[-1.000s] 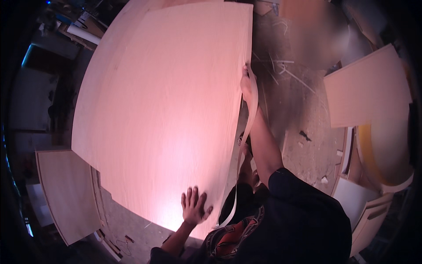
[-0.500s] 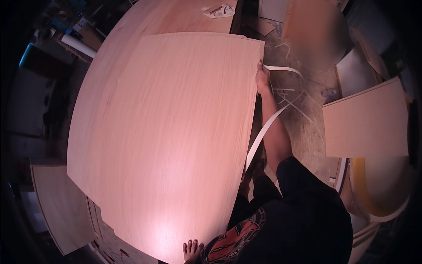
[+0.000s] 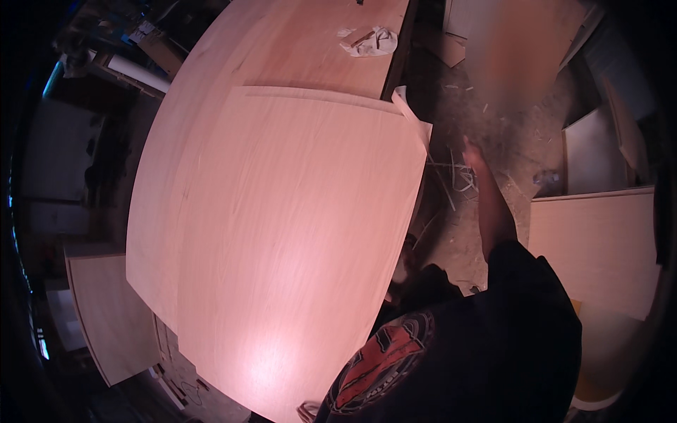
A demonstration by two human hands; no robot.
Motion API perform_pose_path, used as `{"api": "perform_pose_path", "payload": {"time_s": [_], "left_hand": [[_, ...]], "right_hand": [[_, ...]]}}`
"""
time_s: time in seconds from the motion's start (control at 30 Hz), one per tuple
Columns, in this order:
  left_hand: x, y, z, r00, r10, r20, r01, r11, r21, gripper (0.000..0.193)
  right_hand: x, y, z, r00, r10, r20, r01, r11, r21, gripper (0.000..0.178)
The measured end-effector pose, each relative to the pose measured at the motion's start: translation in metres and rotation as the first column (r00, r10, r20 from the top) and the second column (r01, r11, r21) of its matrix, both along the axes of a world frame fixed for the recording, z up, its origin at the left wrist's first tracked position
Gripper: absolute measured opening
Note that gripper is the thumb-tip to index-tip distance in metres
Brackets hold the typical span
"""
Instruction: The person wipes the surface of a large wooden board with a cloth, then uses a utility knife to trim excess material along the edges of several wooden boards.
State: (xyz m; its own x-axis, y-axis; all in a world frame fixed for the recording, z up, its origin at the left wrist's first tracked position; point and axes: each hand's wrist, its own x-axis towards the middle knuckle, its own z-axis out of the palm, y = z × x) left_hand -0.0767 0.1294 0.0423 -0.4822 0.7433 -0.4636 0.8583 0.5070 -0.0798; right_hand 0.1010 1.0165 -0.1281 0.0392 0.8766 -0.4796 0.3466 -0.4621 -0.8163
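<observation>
Hovering at two o'clock: right hand (image 3: 472, 154) unclenched, apart from board (image 3: 296, 233). Left hand (image 3: 307, 411), six o'clock, mostly hidden; grip unclear. Shirt print (image 3: 382, 363) red.

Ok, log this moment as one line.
right hand: apart from wooden panel | left hand: at panel's near edge, mostly hidden | pale strip: at panel's far right corner

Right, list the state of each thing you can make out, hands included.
Pale panel: flat atop wooden surface.
Pale strip: curled, at panel's far right corner.
White sheet: crumpled.
Thin strips: scattered.
Left hand: at panel's near edge, mostly hidden.
Right hand: off the panel, grip unclear.
</observation>
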Motion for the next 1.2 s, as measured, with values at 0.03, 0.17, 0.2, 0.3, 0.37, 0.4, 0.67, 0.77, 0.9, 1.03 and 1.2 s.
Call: {"api": "perform_pose_path", "payload": {"time_s": [0.03, 0.17, 0.2, 0.3, 0.37, 0.4, 0.67, 0.77, 0.9, 1.03, 1.2], "left_hand": [[0.006, 0.021, 0.000, 0.991, 0.132, 0.031, -0.132, 0.991, -0.013, 0.064], [0.024, 0.115, -0.015, 0.383, 0.817, 0.431, -0.908, 0.419, 0.014, 0.066], [0.028, 0.135, -0.016, -0.087, 0.721, 0.687, -0.995, -0.093, -0.028, 0.066], [0.038, 0.168, -0.023, -0.499, -0.030, 0.866, -0.583, -0.728, -0.361, 0.067], [0.050, 0.170, -0.021, -0.460, -0.214, 0.862, -0.412, -0.809, -0.420, 0.068], [0.055, 0.176, -0.023, -0.446, -0.284, 0.849, -0.347, -0.819, -0.456, 0.069], [0.082, 0.182, -0.033, -0.279, -0.520, 0.808, -0.110, -0.818, -0.564, 0.072], [0.100, 0.157, -0.036, -0.235, -0.536, 0.811, -0.146, -0.805, -0.575, 0.078], [0.105, 0.159, 0.004, -0.251, -0.432, 0.866, -0.270, -0.828, -0.491, 0.087], [0.088, 0.120, 0.006, -0.299, -0.380, 0.875, -0.309, -0.830, -0.465, 0.083], [0.017, 0.045, -0.002, -0.260, -0.292, 0.920, -0.591, -0.705, -0.391, 0.075]], "right_hand": [[0.037, -0.008, -0.011, 0.998, 0.005, 0.060, -0.002, 0.999, -0.047, 0.056], [0.153, -0.059, -0.046, 0.786, 0.340, 0.517, -0.376, 0.926, -0.036, 0.031], [0.148, -0.070, -0.045, 0.781, 0.342, 0.523, -0.361, 0.930, -0.069, 0.028], [0.122, -0.093, -0.026, 0.935, -0.055, 0.351, -0.128, 0.870, 0.476, 0.016], [0.035, -0.089, 0.052, 0.994, 0.052, 0.097, -0.097, 0.830, 0.549, 0.023], [0.004, -0.077, 0.085, 0.989, 0.101, 0.108, -0.146, 0.775, 0.615, 0.024], [-0.096, 0.015, 0.103, 0.780, 0.626, 0.006, -0.506, 0.625, 0.595, 0.017], [-0.100, -0.010, 0.145, 0.776, 0.625, -0.084, -0.580, 0.759, 0.296, 0.023], [-0.034, -0.028, 0.133, 0.732, 0.675, -0.089, -0.651, 0.732, 0.202, 0.022], [0.064, -0.103, 0.112, 0.831, 0.555, -0.043, -0.532, 0.814, 0.233, 0.024], [0.155, -0.244, 0.135, 0.932, 0.344, 0.110, -0.357, 0.927, 0.120, 0.032]]}}
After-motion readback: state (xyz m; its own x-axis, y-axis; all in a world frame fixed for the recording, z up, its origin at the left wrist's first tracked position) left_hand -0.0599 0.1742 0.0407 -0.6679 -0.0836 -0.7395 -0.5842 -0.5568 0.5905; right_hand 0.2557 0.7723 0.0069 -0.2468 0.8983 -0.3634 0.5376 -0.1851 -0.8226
